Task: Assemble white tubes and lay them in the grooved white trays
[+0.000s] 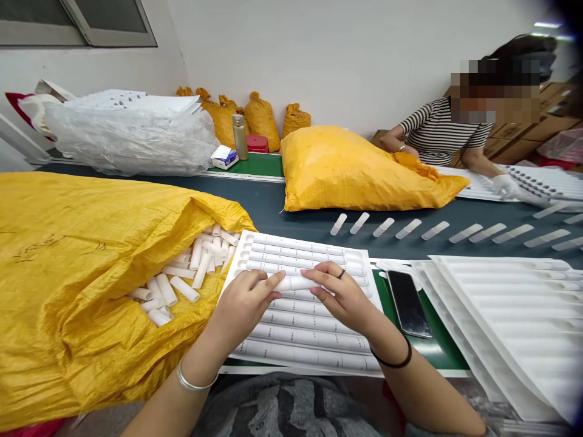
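Above a white ribbed tray point(241, 255), both of my hands grip one white plastic tube point(296, 283) lying crosswise between them. My left hand point(248, 297) pinches its left end between thumb and fingers. On its right end the thumb and fingers of my right hand point(339, 297) are closed. A seam shows around the tube between the hands. Rows of white tubes with small dark print point(300, 338) lie in the tray's grooves beneath. Left of the tray, short loose white tubes point(186, 289) spill from the mouth of a yellow woven sack point(91, 261).
A black phone point(409, 303) and stacked white trays point(505, 328) are at right. White tubes point(409, 229) lie spaced along the dark conveyor belt point(310, 233). A full yellow sack point(350, 170) sits across it. Beyond, a person in a striped top point(432, 124) works with a gloved hand point(505, 187).
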### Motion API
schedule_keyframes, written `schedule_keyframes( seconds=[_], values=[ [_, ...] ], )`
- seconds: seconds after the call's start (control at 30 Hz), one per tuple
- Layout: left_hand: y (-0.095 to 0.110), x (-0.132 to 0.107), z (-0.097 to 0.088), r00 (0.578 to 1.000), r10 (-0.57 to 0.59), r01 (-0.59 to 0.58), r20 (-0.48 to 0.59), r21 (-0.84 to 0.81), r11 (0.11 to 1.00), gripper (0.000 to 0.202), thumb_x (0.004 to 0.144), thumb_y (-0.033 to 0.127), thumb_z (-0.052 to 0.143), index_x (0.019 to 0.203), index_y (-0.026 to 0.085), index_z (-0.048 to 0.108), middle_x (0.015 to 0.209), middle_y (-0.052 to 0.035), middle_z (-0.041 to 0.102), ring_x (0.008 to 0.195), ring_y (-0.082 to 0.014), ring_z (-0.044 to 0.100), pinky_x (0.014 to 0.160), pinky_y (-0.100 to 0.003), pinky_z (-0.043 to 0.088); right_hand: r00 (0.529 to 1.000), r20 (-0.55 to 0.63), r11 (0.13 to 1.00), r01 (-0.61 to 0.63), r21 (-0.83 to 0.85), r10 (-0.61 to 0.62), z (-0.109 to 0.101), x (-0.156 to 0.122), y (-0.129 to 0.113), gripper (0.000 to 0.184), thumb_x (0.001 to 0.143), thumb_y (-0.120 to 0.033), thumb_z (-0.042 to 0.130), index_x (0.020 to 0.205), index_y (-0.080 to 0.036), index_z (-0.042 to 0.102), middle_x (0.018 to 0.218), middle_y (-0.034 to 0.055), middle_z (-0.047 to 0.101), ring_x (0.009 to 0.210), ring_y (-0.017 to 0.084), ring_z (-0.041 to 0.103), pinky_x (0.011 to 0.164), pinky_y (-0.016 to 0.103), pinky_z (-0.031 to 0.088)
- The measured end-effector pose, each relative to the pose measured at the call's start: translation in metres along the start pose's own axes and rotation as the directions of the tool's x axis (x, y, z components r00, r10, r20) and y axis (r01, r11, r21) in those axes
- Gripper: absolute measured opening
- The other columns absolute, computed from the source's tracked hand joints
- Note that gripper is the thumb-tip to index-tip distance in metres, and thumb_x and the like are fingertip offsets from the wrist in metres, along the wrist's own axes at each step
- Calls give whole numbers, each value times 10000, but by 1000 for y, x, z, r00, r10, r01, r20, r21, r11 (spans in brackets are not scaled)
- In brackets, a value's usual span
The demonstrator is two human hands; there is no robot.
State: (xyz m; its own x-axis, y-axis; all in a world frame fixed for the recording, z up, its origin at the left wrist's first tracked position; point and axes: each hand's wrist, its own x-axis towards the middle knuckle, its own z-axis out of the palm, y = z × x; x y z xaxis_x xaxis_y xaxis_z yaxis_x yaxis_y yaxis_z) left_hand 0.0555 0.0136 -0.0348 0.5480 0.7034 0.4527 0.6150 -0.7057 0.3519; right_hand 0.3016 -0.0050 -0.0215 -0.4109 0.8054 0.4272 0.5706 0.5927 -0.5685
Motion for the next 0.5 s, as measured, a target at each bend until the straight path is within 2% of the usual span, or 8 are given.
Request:
schedule_keyframes(
  seconds=[0.1, 0.2, 0.27, 0.37, 0.5],
  values=[
    [4, 1, 2, 999, 31, -29, 27, -68, 997, 411, 928, 280, 515, 1336, 240, 500, 943, -73, 626, 859, -192, 585, 766, -329, 504, 1000, 17, 1000, 23, 2, -23, 1, -2, -5, 334, 932, -205, 518, 1260, -240, 569, 1045, 96, 577, 986, 201, 577, 843, 357, 531],
    [3, 1, 2, 999, -10, 17, 50, -147, 989, 538, 917, 325, 537, 1412, 185, 380, 1053, -103, 631, 973, -215, 589, 850, -358, 502, 1000, -7, 1000, 17, 24, -17, 2, -4, -7, 335, 931, -184, 518, 1261, -231, 560, 1079, 101, 592, 1017, 206, 580, 869, 368, 523],
    [0, 1, 1, 996, -35, 49, 83, -169, 984, 505, 917, 341, 536, 1374, 166, 413, 1082, -109, 644, 1005, -225, 596, 876, -371, 496, 999, -42, 999, 18, 43, -16, 3, -5, -6, 325, 927, -174, 527, 1246, -225, 563, 1085, 101, 601, 1021, 206, 582, 876, 370, 517],
    [-2, 2, 0, 990, -42, 68, 133, -198, 978, 325, 932, 321, 511, 1217, 169, 541, 1027, -86, 672, 960, -213, 619, 855, -359, 500, 997, -72, 996, 12, 83, -6, 3, -6, -3, 311, 923, -170, 536, 1229, -222, 566, 1082, 95, 612, 1018, 196, 586, 881, 355, 508],
    [-1, 3, 1, 998, -22, 35, 67, -200, 979, 267, 927, 281, 521, 1162, 164, 570, 961, -76, 663, 907, -199, 612, 808, -339, 505, 997, -52, 989, -54, 140, 62, 5, -7, 0, 287, 926, -209, 540, 1210, -213, 579, 1054, 89, 641, 979, 189, 605, 856, 336, 500]
  ],
)
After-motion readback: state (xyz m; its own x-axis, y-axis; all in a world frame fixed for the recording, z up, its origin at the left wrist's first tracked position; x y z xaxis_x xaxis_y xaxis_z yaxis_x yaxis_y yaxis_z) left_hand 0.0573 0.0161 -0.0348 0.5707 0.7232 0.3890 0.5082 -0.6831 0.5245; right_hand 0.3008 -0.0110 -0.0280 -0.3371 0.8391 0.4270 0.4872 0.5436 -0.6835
